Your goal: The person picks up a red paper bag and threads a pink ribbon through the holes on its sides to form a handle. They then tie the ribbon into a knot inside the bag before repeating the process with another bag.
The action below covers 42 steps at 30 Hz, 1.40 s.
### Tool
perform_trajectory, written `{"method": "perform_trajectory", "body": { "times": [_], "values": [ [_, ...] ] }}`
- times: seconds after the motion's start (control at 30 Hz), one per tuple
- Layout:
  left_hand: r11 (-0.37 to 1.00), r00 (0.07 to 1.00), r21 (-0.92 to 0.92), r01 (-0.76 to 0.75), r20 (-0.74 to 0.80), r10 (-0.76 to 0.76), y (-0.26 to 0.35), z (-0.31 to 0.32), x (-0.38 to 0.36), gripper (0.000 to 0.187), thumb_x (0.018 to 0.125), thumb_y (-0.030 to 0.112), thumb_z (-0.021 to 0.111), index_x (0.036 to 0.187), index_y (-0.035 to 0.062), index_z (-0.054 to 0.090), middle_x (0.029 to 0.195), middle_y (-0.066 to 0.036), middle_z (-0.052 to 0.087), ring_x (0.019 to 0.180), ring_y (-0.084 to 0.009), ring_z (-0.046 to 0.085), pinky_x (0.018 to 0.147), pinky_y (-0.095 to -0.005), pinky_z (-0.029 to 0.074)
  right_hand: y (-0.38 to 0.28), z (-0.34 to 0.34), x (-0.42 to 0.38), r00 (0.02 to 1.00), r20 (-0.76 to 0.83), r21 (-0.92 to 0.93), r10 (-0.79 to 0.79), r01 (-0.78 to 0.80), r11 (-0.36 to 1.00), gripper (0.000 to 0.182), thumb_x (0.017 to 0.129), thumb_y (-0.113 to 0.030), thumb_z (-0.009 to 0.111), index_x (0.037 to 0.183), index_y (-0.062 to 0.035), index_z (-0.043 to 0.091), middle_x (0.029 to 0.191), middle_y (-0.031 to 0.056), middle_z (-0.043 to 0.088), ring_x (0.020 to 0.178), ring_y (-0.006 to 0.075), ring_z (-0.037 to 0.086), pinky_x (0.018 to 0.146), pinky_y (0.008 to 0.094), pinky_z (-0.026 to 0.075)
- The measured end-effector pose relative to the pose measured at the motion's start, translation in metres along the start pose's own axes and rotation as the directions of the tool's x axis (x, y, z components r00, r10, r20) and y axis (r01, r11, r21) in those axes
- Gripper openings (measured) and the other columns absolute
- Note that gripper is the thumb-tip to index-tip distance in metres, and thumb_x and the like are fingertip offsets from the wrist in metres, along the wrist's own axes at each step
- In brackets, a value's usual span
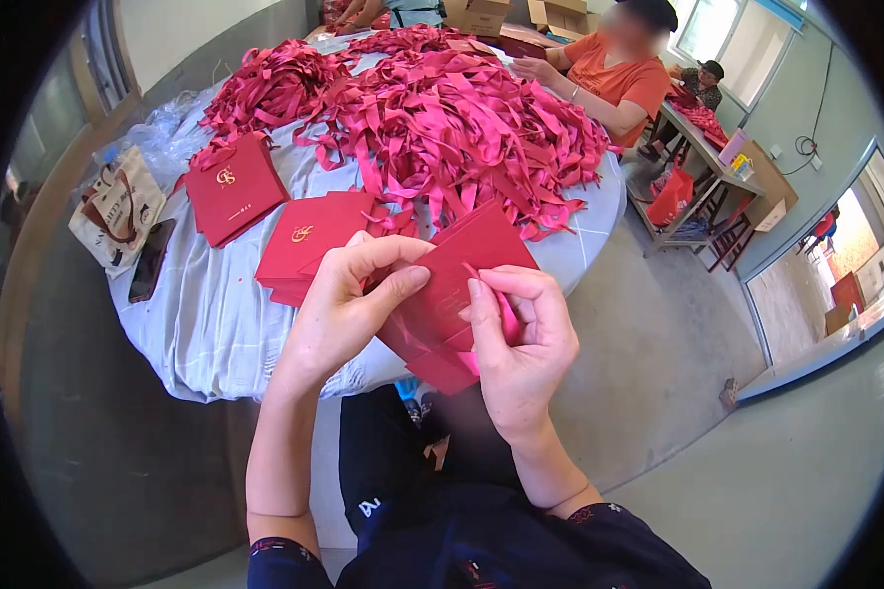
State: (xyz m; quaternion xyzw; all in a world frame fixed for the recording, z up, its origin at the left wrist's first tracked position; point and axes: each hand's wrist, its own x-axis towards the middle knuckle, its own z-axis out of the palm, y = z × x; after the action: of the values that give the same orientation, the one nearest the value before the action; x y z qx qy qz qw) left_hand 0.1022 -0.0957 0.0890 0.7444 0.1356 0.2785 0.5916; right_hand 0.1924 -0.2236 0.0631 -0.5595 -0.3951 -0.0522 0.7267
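Observation:
My left hand point(349, 299) and my right hand point(519, 339) both grip a flat red paper bag point(462, 285) held above my lap, just off the table's edge. The right thumb and fingers pinch a pink-red ribbon point(506, 314) against the bag's side. A stack of flat red bags with a gold emblem point(304, 240) lies on the table just beyond my left hand. A made-up red bag with a gold emblem point(234, 187) stands further left.
A round table with a pale cloth point(216, 324) carries a big heap of red ribbons point(442, 118). A dark phone point(151, 260) and a printed tote bag point(118, 206) lie at its left. A person in orange point(614, 74) sits opposite; another person point(702, 83) sits further back.

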Motion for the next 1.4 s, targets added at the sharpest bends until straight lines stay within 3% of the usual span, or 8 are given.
{"method": "perform_trajectory", "body": {
  "times": [0.07, 0.23, 0.5, 0.7, 0.97, 1.27, 1.33, 1.4],
  "values": [
    [0.999, 1.0, 0.04, 0.019, -0.001, -0.019, 0.001, 0.0, -0.001, 0.022, 0.086, 0.01, 0.066, 0.106, 0.0022, 0.066, 0.081, -0.001, 0.051, 0.077, -0.0098, 0.049, 0.068, -0.0238, 0.04, 0.0, 0.0, -0.001, 0.999, -0.005, 0.072, 0.041, -0.041, 0.997, 0.016, 0.083, 0.012, 0.06, 0.095, 0.0034, 0.054, 0.098, 0.0102, 0.058, 0.077, 0.0108, 0.061, 0.068, 0.0212, 0.052],
    [1.0, 1.0, 0.026, 0.005, 0.0, -0.005, -0.002, 0.001, -0.002, 0.022, 0.086, 0.01, 0.066, 0.107, 0.003, 0.066, 0.081, -0.001, 0.051, 0.077, -0.0093, 0.049, 0.069, -0.024, 0.04, 0.007, -0.002, -0.002, 0.997, 0.011, -0.096, -0.071, 0.072, 0.993, 0.016, 0.082, 0.012, 0.061, 0.092, 0.0027, 0.053, 0.097, 0.0107, 0.059, 0.081, 0.0104, 0.061, 0.071, 0.0211, 0.051],
    [1.0, 1.0, 0.001, 0.017, 0.024, -0.017, 0.0, 0.001, -0.002, 0.022, 0.086, 0.01, 0.066, 0.107, 0.0025, 0.067, 0.083, -0.001, 0.052, 0.08, -0.0097, 0.048, 0.072, -0.0243, 0.04, 0.006, -0.002, -0.003, 0.999, 0.01, -0.138, -0.045, 0.046, 0.989, 0.017, 0.081, 0.012, 0.061, 0.092, 0.0016, 0.054, 0.09, 0.0071, 0.059, 0.078, 0.0083, 0.059, 0.069, 0.0199, 0.048],
    [0.988, 0.993, -0.11, 0.112, 0.043, -0.108, 0.005, 0.001, -0.004, 0.021, 0.086, 0.004, 0.063, 0.107, 0.002, 0.066, 0.089, 0.003, 0.06, 0.088, -0.0049, 0.057, 0.078, -0.0202, 0.044, 0.0, -0.002, 0.0, 0.996, 0.019, -0.201, -0.092, 0.094, 0.975, 0.017, 0.082, 0.012, 0.061, 0.094, 0.0012, 0.055, 0.081, 0.0023, 0.058, 0.073, 0.0054, 0.057, 0.065, 0.0179, 0.046],
    [0.941, 0.986, -0.307, 0.143, 0.13, -0.107, 0.006, 0.002, -0.004, 0.023, 0.089, 0.008, 0.061, 0.111, -0.0007, 0.064, 0.096, -0.002, 0.064, 0.091, -0.0079, 0.057, 0.083, -0.0234, 0.045, 0.003, -0.004, -0.002, 0.993, 0.036, -0.2, -0.114, 0.119, 0.973, 0.016, 0.082, 0.012, 0.061, 0.093, 0.0014, 0.056, 0.084, 0.0037, 0.057, 0.073, 0.005, 0.056, 0.065, 0.0181, 0.046],
    [0.928, 0.982, -0.33, 0.174, 0.121, -0.142, 0.008, 0.002, -0.004, 0.027, 0.086, 0.003, 0.063, 0.113, 0.0032, 0.064, 0.088, 0.003, 0.064, 0.08, -0.0039, 0.057, 0.073, -0.0195, 0.044, 0.008, -0.001, -0.002, 0.995, 0.033, -0.192, -0.091, 0.095, 0.977, 0.016, 0.082, 0.012, 0.06, 0.093, 0.0019, 0.055, 0.086, 0.0036, 0.058, 0.077, 0.006, 0.058, 0.068, 0.0188, 0.047],
    [0.926, 0.982, -0.333, 0.178, 0.117, -0.147, 0.008, 0.002, -0.004, 0.027, 0.086, 0.003, 0.063, 0.113, 0.0032, 0.064, 0.088, 0.003, 0.064, 0.08, -0.0038, 0.056, 0.073, -0.0196, 0.044, 0.008, 0.004, -0.001, 0.99, -0.07, -0.138, -0.119, 0.108, 0.984, 0.016, 0.075, 0.006, 0.069, 0.084, -0.0018, 0.059, 0.073, 0.0044, 0.051, 0.056, 0.0121, 0.045, 0.051, 0.0259, 0.038],
    [0.924, 0.982, -0.337, 0.183, 0.113, -0.153, 0.008, 0.001, -0.004, 0.026, 0.086, 0.003, 0.063, 0.112, 0.0032, 0.064, 0.088, 0.003, 0.064, 0.08, -0.0038, 0.056, 0.073, -0.0197, 0.044, 0.01, 0.005, -0.002, 0.99, -0.074, -0.137, -0.118, 0.107, 0.985, 0.016, 0.075, 0.006, 0.069, 0.084, -0.0018, 0.059, 0.073, 0.0044, 0.051, 0.056, 0.0121, 0.045, 0.051, 0.0259, 0.038]
  ]
}}
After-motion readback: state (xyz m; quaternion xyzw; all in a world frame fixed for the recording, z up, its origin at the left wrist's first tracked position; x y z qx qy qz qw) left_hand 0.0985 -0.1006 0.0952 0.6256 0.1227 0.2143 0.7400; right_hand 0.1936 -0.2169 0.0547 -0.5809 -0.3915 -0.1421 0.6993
